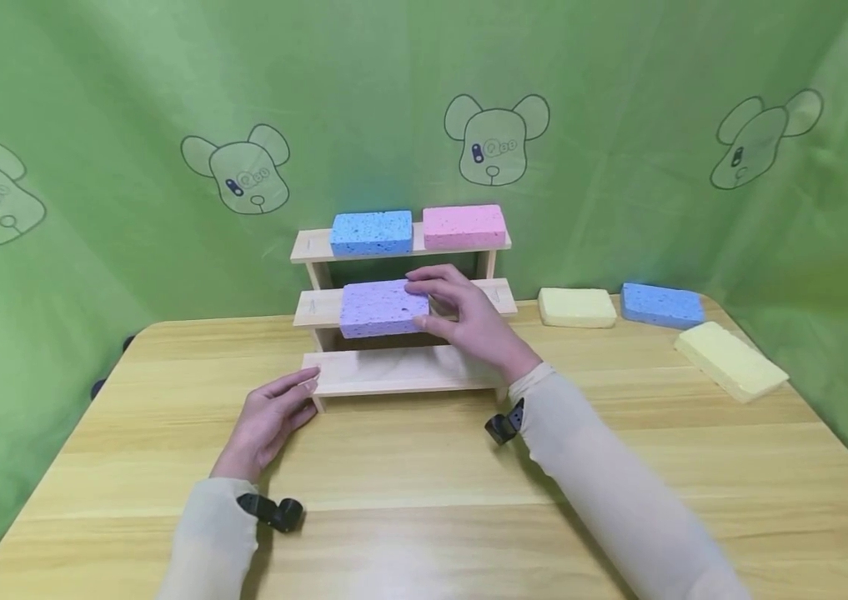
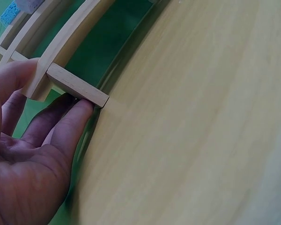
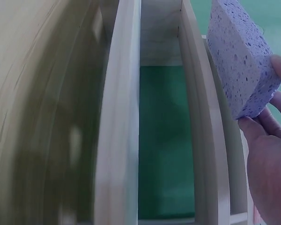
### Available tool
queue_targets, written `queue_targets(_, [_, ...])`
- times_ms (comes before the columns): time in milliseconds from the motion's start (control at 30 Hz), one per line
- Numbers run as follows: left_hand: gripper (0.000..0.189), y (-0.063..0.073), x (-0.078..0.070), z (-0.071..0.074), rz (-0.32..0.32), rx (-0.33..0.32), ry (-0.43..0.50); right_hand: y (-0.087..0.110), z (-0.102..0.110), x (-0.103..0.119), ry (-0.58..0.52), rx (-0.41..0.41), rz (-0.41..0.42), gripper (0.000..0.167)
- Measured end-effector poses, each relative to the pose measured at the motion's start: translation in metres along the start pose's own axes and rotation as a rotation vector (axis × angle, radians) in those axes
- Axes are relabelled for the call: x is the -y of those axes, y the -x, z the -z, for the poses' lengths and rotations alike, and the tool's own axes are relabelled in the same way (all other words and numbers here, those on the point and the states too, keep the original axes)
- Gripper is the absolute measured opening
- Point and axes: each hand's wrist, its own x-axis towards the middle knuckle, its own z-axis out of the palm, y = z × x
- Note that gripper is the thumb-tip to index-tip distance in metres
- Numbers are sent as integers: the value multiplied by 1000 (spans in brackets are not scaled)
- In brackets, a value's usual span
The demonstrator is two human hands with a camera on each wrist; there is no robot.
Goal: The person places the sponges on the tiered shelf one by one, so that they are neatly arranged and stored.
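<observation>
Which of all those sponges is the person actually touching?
The purple sponge on the middle shelf of the wooden stepped rack; the right hand holds its end. All other sponges lie untouched.

Purple sponge [image 1: 381,307]: porous, pitted, matt foam; same open-cell texture on the blue sponge [image 1: 371,232] and pink sponge [image 1: 464,227]. Stepped rack [image 1: 401,372]: bare pale wood, unvarnished, matt, smooth-sanded. Table [image 1: 694,467]: wood-grain top, slight satin sheen. Backdrop [image 1: 131,100]: green cloth, matt, creased. Sleeves [image 1: 604,483]: thin beige knit fabric.
</observation>
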Motion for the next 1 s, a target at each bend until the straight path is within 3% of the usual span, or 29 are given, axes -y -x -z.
queue_targets(167, [43,2,2,2,10,-12,-5,-5,-10,-2,-46,-8,-8,42])
queue_targets(400, [43,2,4,2,13,-9,-16,-11,-19,-4,-28,-11,-60,44])
queue_targets(600, [43,1,1,1,2,7,-22,-16,-19,-8,-35,-20,-122,43])
queue_targets(1000, [37,0,0,0,0,4,-2,-16,-17,-8,-59,-35,-160,48])
